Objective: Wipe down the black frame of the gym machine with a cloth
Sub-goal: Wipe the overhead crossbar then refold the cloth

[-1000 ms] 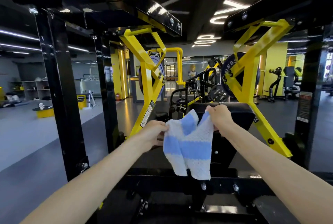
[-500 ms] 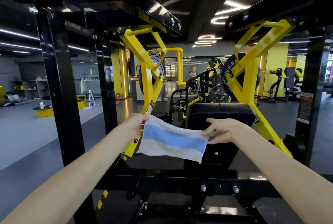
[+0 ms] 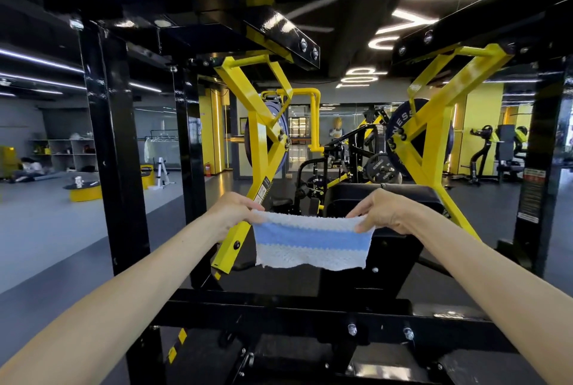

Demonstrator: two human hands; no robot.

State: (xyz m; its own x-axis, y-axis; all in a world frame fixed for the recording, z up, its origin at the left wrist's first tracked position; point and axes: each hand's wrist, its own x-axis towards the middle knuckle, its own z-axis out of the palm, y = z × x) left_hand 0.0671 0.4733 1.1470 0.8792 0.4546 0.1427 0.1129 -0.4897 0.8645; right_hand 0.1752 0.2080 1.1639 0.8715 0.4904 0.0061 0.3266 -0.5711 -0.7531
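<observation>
- The cloth point(image 3: 310, 242), white with a blue band, is held up in the air and stretched wide between both hands. It hangs in front of the black pad point(image 3: 384, 195), and no part of the machine is touched by it.
- Its upper left corner is pinched by the left hand point(image 3: 235, 214), with the fingers curled together over the edge. The thumb cannot be made out.
- The upper right corner is pinched by the right hand point(image 3: 384, 214) between thumb and bunched fingertips.
- Only the top corners are gripped, so the cloth falls open. This is judged to be a way of laying out a flat wiping face.
- The black frame point(image 3: 114, 136) is seen on every side, and its lower crossbar point(image 3: 279, 310) lies just below the cloth. That bar is judged the handiest first surface.
- Wiping is judged not yet begun.
- The yellow arms point(image 3: 263, 143) are no part of the job.
</observation>
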